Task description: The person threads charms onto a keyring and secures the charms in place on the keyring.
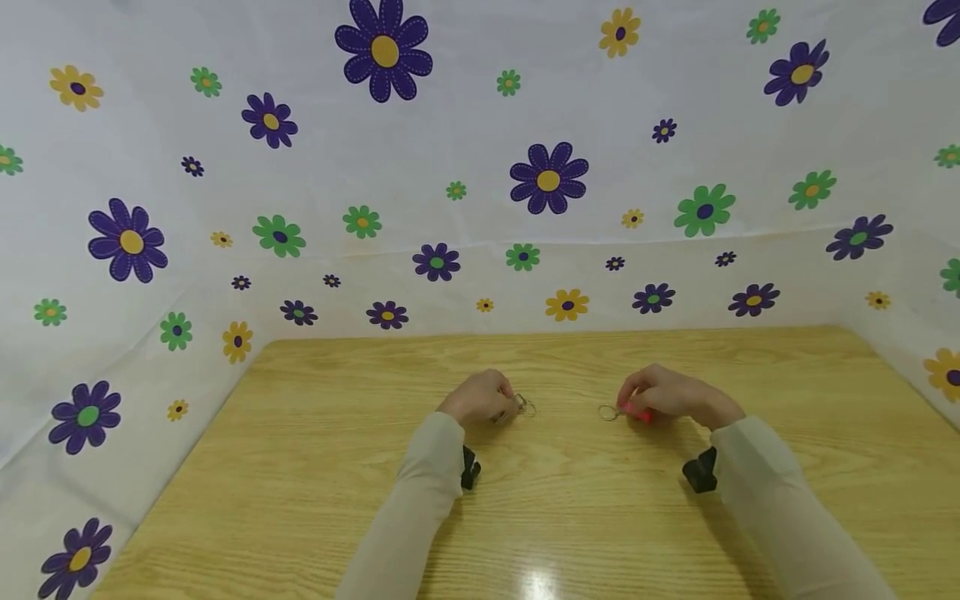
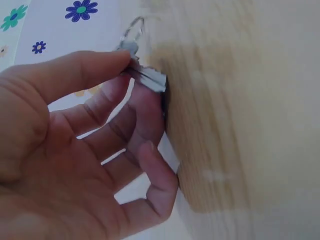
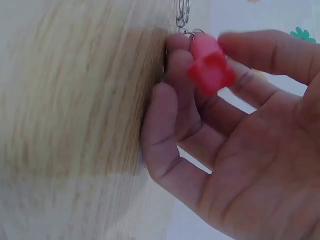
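Note:
In the head view my left hand [image 1: 480, 397] is low over the table, left of centre. Its thumb and fingers pinch a silver key [image 2: 150, 79], whose ring [image 2: 132, 31] sticks out past the fingertips. To the right, my right hand [image 1: 666, 392] pinches a pink-red keychain charm [image 3: 212, 70] between thumb and fingers. The charm's flared red end faces the wrist camera. From its other end a short chain leads to a split ring [image 1: 608, 412], which points toward the left hand. A gap of bare wood separates the two rings.
The wooden table [image 1: 555, 508] runs back to a white cloth [image 1: 480, 158] printed with purple, green and yellow flowers, which also rises at both sides. A black wrist device [image 1: 470, 468] shows at the left cuff, another black device [image 1: 701, 471] at the right.

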A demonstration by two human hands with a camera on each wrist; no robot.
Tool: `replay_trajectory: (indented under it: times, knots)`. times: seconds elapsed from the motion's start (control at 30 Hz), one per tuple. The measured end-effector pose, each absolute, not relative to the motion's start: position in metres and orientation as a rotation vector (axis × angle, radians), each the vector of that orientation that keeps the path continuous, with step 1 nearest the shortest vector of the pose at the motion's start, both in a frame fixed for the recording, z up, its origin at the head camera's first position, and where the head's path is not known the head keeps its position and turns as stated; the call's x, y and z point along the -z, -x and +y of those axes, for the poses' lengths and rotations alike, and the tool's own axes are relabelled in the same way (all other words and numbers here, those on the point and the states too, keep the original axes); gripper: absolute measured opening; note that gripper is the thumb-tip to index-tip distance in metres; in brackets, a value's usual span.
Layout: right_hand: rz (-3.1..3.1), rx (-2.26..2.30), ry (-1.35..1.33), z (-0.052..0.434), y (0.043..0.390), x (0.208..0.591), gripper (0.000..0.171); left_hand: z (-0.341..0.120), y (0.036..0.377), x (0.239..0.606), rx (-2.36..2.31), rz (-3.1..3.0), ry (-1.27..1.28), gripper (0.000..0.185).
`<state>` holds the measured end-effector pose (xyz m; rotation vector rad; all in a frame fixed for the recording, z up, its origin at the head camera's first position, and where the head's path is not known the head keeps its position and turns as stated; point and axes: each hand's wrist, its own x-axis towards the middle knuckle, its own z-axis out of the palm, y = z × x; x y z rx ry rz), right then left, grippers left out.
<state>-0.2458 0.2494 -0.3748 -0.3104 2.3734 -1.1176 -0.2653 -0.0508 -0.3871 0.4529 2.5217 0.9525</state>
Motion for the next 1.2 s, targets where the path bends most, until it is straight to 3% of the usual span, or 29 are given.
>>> replay_trajectory:
  times: [0.07, 0.23, 0.63, 1.2]
  knots:
    - [2.363, 1.131, 0.309, 0.250, 0.247, 0.375, 0.020, -0.055, 0.265, 0.387, -1.057, 2.463, -0.433, 0.020]
    - [2.352, 1.161, 0.286, 0.252, 0.249, 0.378, 0.023, -0.063, 0.262, 0.387, -1.261, 2.333, -0.367, 0.005]
    - [2.273, 1.343, 0.257, 0.257, 0.242, 0.383, 0.015, -0.062, 0.266, 0.393, -1.381, 2.254, -0.363, 0.023]
    - [2.178, 1.418, 0.308, 0.263, 0.237, 0.378, 0.036, -0.061, 0.264, 0.397, -1.401, 2.244, -0.469, 0.030]
